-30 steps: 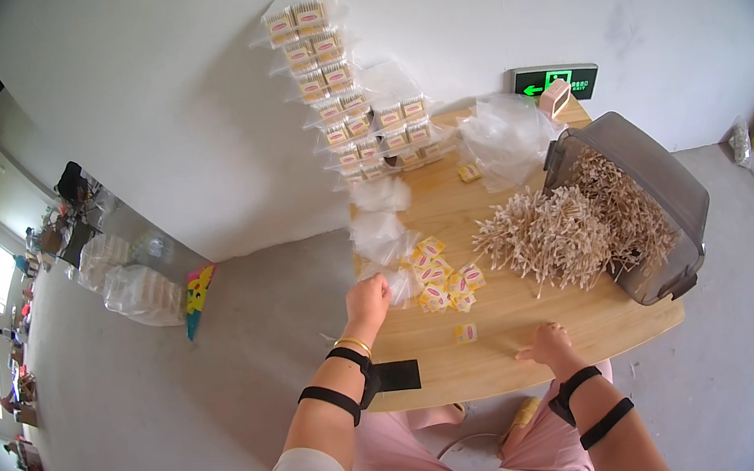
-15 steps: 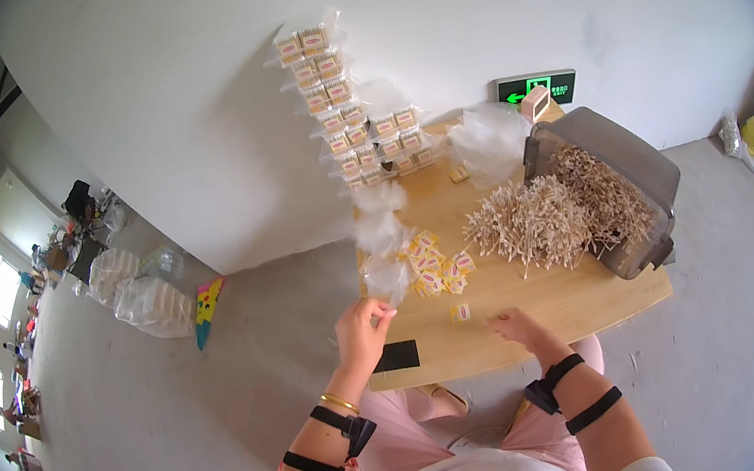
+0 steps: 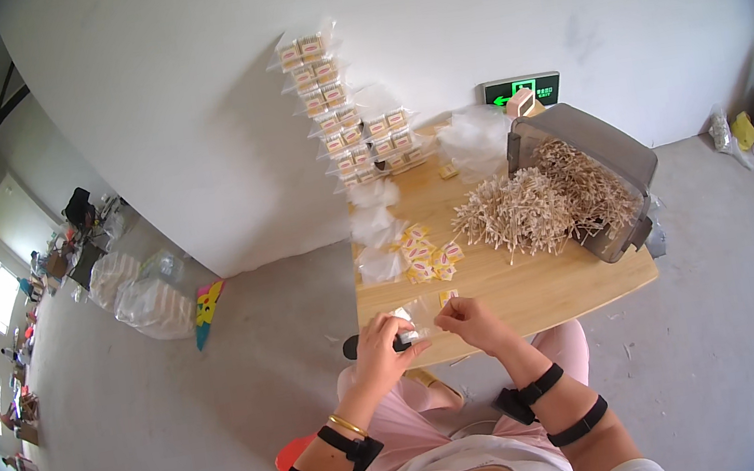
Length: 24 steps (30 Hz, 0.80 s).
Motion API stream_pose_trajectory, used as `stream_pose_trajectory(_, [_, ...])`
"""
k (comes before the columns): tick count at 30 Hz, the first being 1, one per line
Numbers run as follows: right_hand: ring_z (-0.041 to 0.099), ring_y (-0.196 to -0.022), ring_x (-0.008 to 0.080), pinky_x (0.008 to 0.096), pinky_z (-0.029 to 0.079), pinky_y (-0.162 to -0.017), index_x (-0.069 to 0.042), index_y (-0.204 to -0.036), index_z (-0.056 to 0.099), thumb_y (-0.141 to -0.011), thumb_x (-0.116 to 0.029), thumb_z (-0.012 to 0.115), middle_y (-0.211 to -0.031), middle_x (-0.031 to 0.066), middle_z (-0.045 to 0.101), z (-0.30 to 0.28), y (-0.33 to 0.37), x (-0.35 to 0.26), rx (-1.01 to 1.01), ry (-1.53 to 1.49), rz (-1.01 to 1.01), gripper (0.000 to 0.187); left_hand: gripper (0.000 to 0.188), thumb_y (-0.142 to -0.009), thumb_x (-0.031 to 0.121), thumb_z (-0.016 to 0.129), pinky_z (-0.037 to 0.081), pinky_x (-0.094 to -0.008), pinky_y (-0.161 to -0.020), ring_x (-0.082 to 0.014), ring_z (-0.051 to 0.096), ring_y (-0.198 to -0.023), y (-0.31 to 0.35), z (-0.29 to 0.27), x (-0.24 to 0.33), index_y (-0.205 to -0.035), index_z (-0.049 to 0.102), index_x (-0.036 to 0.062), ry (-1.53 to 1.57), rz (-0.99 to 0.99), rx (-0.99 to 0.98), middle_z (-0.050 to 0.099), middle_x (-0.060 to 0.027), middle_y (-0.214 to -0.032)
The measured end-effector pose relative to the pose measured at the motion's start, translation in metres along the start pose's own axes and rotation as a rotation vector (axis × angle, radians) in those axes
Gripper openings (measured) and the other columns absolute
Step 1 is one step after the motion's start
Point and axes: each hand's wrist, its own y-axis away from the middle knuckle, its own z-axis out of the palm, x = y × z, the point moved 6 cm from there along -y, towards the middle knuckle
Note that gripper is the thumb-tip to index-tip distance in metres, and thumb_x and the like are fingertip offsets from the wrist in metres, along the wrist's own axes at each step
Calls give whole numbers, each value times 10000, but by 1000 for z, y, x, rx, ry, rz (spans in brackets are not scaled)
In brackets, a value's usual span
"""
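At the table's near edge my left hand (image 3: 381, 350) is closed on a clear plastic bag (image 3: 421, 311), with a small white piece (image 3: 409, 336) showing at its fingertips. Just to the right, my right hand (image 3: 474, 324) is pinched beside the bag; what its fingertips hold, if anything, is hidden. A small yellow-and-white card (image 3: 448, 297) lies right beyond the right fingers. Partly under the left hand shows a flat black object (image 3: 352, 346). Farther off lie a loose pile of similar cards (image 3: 429, 255) and several clear bags (image 3: 381, 264).
A grey plastic bin (image 3: 590, 130) lies tipped on its side, thin pale sticks (image 3: 525, 213) spilling from it onto the wooden table (image 3: 540, 284). Bagged packs (image 3: 332, 96) stand in tall stacks by the wall. More clear bags (image 3: 479, 137) and a green exit sign (image 3: 521, 92) are at the back.
My left hand has come down and nearer over the black object, bringing a clear bag from the bag pile. My right hand has moved left, close to the bag.
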Motion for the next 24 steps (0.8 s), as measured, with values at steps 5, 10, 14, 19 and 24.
stream_pose_trajectory(5, [545,-654,75,260,460,-596,-10,-862,676,-914,-201,740,-716,17,628,16,23,-18,20,229,-171,208,311,-958,290,676,502,-329,-603,-226,654,-635,28,34,-11,-872,685,-8,494,-430,-246,696,-110,-756])
stream_pose_trajectory(10, [546,-632,64,253,463,-581,-17,-848,671,-899,-208,762,-703,10,647,30,33,0,-56,256,-121,218,347,-1003,303,617,507,-287,-627,-129,676,-709,56,43,-19,-961,693,-32,660,-576,-333,714,-108,-787])
stream_pose_trajectory(14, [551,-634,57,247,461,-577,-22,-846,669,-898,-202,764,-709,7,651,35,40,11,-65,185,-124,210,330,-1019,274,597,512,-265,-655,-92,665,-741,69,40,-11,-975,701,-37,786,-601,-369,707,-53,-792])
stream_pose_trajectory(19, [542,-634,75,271,455,-576,-6,-851,669,-883,-204,772,-699,11,634,39,46,31,-69,110,-75,225,302,-1029,235,577,514,-249,-704,-93,665,-782,87,42,-8,-1004,709,-35,958,-629,-365,715,-22,-852])
stream_pose_trajectory(24, [532,-637,70,268,446,-572,-5,-836,658,-881,-195,772,-688,9,620,47,64,30,-72,-12,-53,226,287,-1037,193,547,514,-239,-723,-100,669,-799,104,39,-4,-1020,724,-32,979,-678,-355,722,-12,-882])
